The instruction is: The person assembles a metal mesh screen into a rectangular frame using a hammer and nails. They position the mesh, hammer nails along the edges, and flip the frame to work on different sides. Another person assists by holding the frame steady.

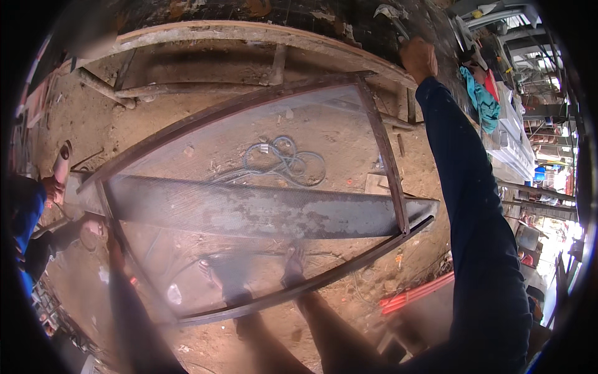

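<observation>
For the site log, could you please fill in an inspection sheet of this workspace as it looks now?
Surface: bare dirt floor, dusty, with small scraps.
Job's things: rusty metal frame with wire mesh lying across a long steel beam.
Clutter: wooden bench behind; red pipes on the ground; teal cloth at the right.
Hands: right hand stretched out past the frame's far corner, grip cannot be told; left hand blurred at the frame's near left edge.
Cables: coiled bluish cable on the dirt under the mesh.
Surroundings: another person's hand at the beam's left end.
</observation>
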Tool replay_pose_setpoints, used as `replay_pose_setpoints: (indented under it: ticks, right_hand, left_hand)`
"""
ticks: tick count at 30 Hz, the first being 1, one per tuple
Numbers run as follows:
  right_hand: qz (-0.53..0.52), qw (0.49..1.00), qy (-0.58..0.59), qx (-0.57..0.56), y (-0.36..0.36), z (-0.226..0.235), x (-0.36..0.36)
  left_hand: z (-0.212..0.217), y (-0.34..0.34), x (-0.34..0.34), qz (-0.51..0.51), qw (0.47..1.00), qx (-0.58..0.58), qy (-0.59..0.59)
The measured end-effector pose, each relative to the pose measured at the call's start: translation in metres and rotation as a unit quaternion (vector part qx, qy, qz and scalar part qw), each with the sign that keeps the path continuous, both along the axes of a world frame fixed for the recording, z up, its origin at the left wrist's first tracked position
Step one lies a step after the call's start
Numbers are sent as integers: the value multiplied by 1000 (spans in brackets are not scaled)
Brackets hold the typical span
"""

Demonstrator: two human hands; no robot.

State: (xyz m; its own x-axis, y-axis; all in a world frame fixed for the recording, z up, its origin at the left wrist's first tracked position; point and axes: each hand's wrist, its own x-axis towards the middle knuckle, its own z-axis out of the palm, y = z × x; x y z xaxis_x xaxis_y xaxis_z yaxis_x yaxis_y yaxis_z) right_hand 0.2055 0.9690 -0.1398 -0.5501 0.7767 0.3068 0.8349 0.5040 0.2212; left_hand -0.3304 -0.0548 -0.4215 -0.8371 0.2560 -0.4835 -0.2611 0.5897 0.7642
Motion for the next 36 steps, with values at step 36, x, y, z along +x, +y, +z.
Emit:
replay_pose_setpoints:
  ticks: [36]
  right_hand:
    - [-133,769,368,-506,-297,-158,347]
  left_hand:
    - [147,-92,109,249,966,-63,40]
